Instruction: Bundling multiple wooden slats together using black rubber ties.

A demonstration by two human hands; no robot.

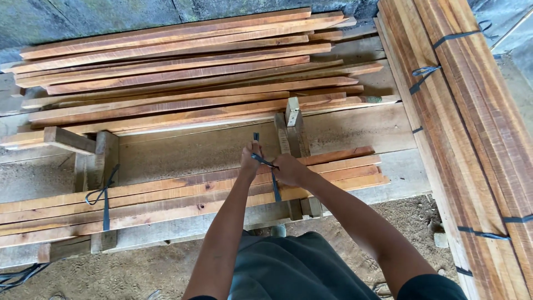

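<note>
Both hands meet over a bundle of long, thin reddish-brown wooden slats (183, 191) that lies across the near part of the pale, rough plank surface (211, 147). The left hand (251, 161) is closed around the upper end of a dark blue plastic strap (274, 180), which sticks up just above its fingers. The right hand (288, 168) sits just beside it, to the right, fingers curled on the same strap where it crosses the top of the slats. The two hands are nearly touching, and the strap runs down over the near edge of the bundle.

Further left, the same bundle already carries a second dark blue strap tied in a knot (104, 195).

On the far side of the surface lies a loose pile of similar reddish slats (183, 72), fanned out unevenly. Along the right edge runs a tall strapped stack of long slats (472, 122). Sandy dirt ground (139, 272) shows below.
</note>
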